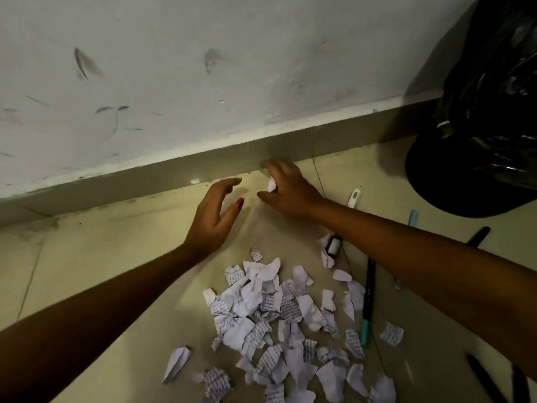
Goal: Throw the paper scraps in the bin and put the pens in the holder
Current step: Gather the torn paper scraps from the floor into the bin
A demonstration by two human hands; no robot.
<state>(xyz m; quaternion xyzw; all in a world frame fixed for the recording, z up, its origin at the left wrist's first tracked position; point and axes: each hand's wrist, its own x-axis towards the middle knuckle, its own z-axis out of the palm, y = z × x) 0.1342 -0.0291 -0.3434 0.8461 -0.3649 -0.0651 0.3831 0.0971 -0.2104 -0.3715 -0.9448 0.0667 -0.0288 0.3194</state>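
Scraps (276,315) lie heaped on the floor (101,257), mid-frame, between the two forearms; a few strays sit off to the right and toward the near edge. Both hands reach past the heap toward the skirting (145,181).

Left hand (213,216): fingers spread and open, palm turned inward, holding nothing.

Right hand (287,190): fingers curled loosely around one small scrap (271,184), pinched near the thumb; grip looks light, not a full close.

Bin (479,126), lined with a black bag, stands at the far right against the wall. Pens lie to the right of the heap: a white one (355,196) near the bin, a pale blue one (412,218), a long dark one with teal tip (367,301), more dark ones at the right edge. A small black-capped item (332,245) rests among the scraps; cannot tell what it is. No holder in view.

Risks, as judged:
- Pinched scrap may slip on the carry to the bin, the hold being loose.
- Scooping the heap could sweep up the dark pen, since scraps touch it, and send it into the bin.
- Right forearm hangs over the pens; a low drag could roll them away.
- Dim light and motion blur may hide small strays.
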